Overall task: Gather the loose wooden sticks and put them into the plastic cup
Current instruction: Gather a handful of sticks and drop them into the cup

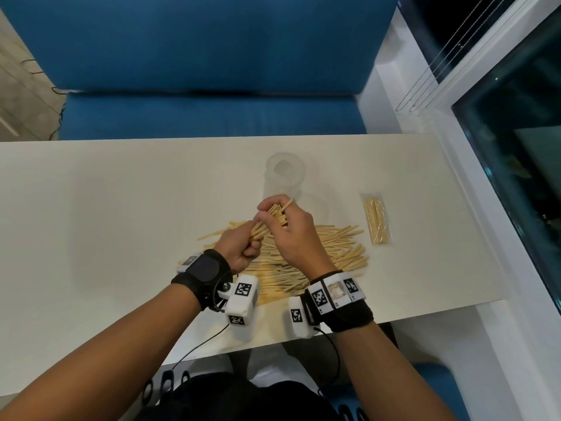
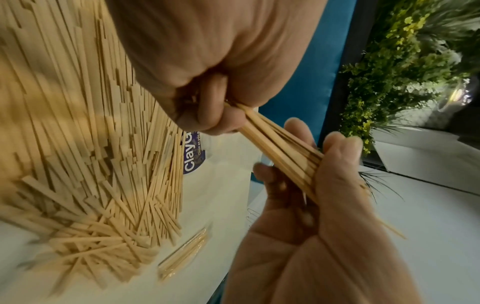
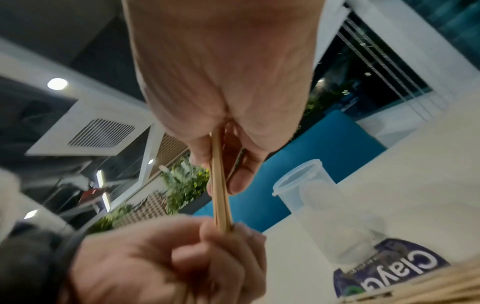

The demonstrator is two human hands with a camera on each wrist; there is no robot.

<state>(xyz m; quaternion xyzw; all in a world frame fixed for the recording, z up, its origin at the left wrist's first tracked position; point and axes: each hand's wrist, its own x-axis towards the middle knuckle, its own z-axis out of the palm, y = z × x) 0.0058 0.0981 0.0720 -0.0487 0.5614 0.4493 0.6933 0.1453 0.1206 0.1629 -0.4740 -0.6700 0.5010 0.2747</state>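
We see both hands curled round 1 bunch of wooden sticks (image 1: 274, 218) above the pile of loose sticks (image 1: 318, 253) on the white surface (image 1: 121, 208). The left hand (image 1: 239, 249) grips the near end in a fist. The right hand (image 1: 291, 232) pinches the far end. The plastic cup (image 1: 285, 171) stands just past the hands, with nothing in it. A clear packet of sticks (image 1: 376, 220) lies to the right.

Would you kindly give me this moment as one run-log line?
hands: left hand and right hand grip one stick bundle | plastic cup: upright, empty | stick pile: on table | phase: gathering
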